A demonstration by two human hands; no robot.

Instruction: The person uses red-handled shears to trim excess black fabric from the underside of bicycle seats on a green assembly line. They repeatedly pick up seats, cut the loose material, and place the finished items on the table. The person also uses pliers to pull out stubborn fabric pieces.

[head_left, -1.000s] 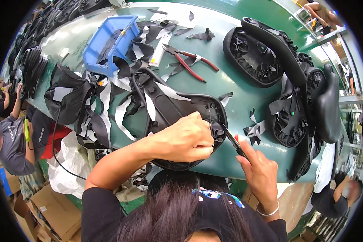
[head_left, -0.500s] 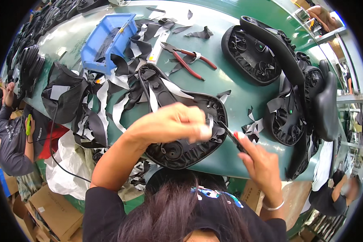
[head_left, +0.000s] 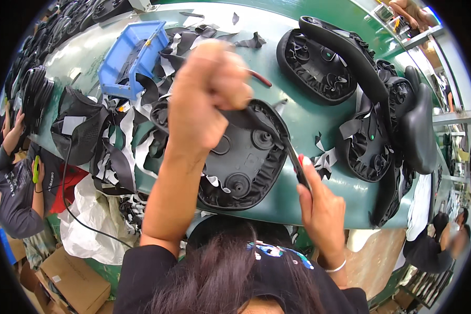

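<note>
A black padded seat [head_left: 240, 162] lies underside up before me, its gathered cover edge running inside the rim. My left hand [head_left: 209, 89], blurred, is closed in a fist above the seat's far part. From it a black strip of cover material [head_left: 264, 125] stretches down to the right rim. My right hand [head_left: 322, 206] grips a slim knife [head_left: 300, 170] with a black and red handle, its tip at that rim where the strip ends. Behind my left hand, one red handle of the pliers [head_left: 261, 79] shows; the rest is hidden.
A blue bin [head_left: 107, 78] stands at the far left, with black and white scraps [head_left: 125, 141] strewn around it. More black seats [head_left: 319, 68] are piled at the right. A black mesh bag [head_left: 70, 125] lies at the left, near a co-worker [head_left: 18, 188].
My left hand has risen away and up from the seat, drawing the black strip taut. The knife stays at the right rim. The view has shifted slightly.
</note>
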